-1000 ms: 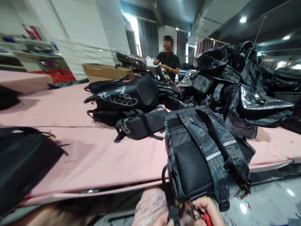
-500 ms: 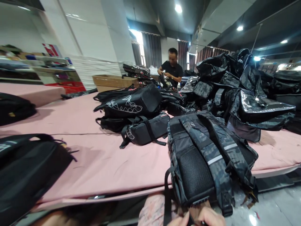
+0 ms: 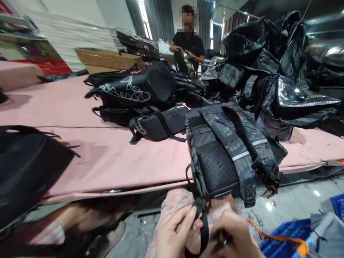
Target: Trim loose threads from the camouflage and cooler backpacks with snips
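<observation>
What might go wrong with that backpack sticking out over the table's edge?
The camouflage backpack might slip down, because its near end juts past the edge of the pink table. The black strap could slide from the left hand, which seems to hold it with just the fingertips. The heaped bags behind might topple, being piled high and unevenly.

Person's own attire: pale pink printed garment (image 3: 173,202); hands bare.
Print consists of scattered greyish marks on lightly creased cloth; motif possibly floral, blur prevents confirmation. Left hand (image 3: 178,227) and right hand (image 3: 236,233) ungloved.
</observation>
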{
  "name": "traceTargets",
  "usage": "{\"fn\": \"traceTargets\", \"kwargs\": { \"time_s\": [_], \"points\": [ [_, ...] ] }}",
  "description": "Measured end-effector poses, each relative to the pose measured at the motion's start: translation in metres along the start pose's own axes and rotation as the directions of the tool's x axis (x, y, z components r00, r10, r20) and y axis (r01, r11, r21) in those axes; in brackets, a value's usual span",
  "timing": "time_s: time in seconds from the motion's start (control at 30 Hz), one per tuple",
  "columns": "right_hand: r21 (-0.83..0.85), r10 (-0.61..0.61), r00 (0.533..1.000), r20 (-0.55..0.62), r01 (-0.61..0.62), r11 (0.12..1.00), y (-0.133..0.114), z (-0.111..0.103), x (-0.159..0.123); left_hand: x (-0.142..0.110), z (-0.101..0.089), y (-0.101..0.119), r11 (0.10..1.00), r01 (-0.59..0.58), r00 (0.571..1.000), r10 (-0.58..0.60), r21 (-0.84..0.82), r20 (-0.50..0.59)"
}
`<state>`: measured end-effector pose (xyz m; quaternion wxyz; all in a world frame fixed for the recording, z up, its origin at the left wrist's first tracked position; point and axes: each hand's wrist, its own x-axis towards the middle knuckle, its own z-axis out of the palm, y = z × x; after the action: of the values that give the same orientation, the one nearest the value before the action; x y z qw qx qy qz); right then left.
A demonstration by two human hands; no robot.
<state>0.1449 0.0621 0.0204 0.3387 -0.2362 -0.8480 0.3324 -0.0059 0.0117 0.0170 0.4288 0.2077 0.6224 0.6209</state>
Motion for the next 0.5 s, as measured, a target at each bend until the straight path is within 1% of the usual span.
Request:
{"fn": "traceTargets", "kwargs": {
  "time_s": [0.03,0.1,0.13,0.17,0.23,0.3,0.4,0.5],
  "points": [
    [-0.009,0.065,0.995,-0.072,-0.065,0.998,0.0,-0.001,0.0,0.0,0.0,0.002,0.998,0.049,0.999,-0.049,-0.049,-0.008],
    [-0.031,0.165,0.966,-0.197,-0.175,0.984,0.003,0.001,0.0,-0.001,0.0,0.007,0.991,0.094,0.996,-0.094,-0.093,0.001],
    [-0.052,0.184,0.954,-0.238,-0.202,0.978,0.005,0.003,0.0,-0.002,0.0,0.009,0.989,0.104,0.995,-0.104,-0.107,0.005],
    [-0.081,0.174,0.951,-0.257,-0.201,0.976,0.007,0.005,0.0,-0.004,0.001,0.01,0.986,0.114,0.993,-0.114,-0.121,0.007],
    [-0.155,0.108,0.961,-0.256,-0.151,0.976,0.011,0.008,0.001,-0.006,0.002,0.011,0.982,0.13,0.991,-0.131,-0.139,-0.002],
    [-0.219,0.041,0.975,-0.216,-0.09,0.971,0.012,0.009,0.002,-0.006,0.002,0.01,0.982,0.139,0.99,-0.141,-0.126,-0.01],
    [-0.266,-0.01,0.986,-0.164,-0.034,0.963,0.011,0.007,0.005,-0.005,-0.001,0.006,0.995,0.09,0.996,-0.09,-0.038,0.013],
    [-0.281,-0.03,0.99,-0.137,-0.01,0.96,0.01,0.004,0.008,-0.004,-0.004,0.002,0.999,0.02,0.998,-0.023,0.049,0.054]
  ]
}}
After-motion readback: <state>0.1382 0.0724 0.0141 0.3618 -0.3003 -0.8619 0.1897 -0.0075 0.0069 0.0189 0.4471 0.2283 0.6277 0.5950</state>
